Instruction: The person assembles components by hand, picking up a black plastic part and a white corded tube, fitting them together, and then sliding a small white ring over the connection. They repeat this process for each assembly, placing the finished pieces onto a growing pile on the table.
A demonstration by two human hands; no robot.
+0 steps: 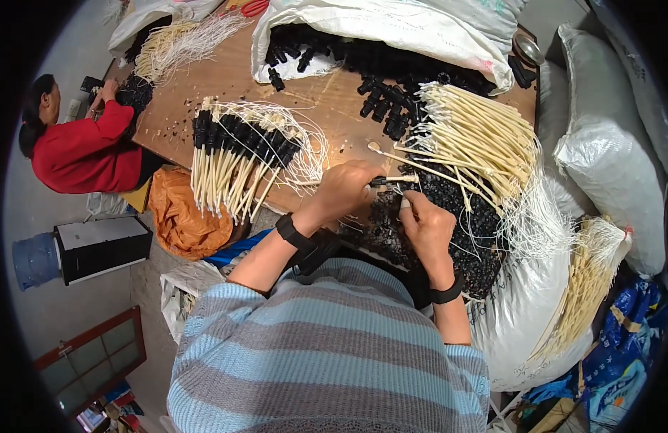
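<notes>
My left hand [343, 190] is closed around a cream-coloured tube with a black plastic fitting [379, 181] on it; the tube's pale end points right. Close beside it, my right hand [429, 229] has thumb and fingers pinched together. A bit of white string shows near its fingertips, but what they grip is too small to make out. Under and around both hands lies a heap of small black plastic pieces [473, 249]. Left of my left hand rests a bundle of cream tubes with black fittings [236, 155], with loose white strings on its right side.
A stack of cream tubes [486, 144] with trailing white strings lies to the right. Black fittings [388, 108] spill from a white sack [392, 25] at the back. Filled sacks [608, 137] line the right side. Another person in red [88, 144] works at the table's far left.
</notes>
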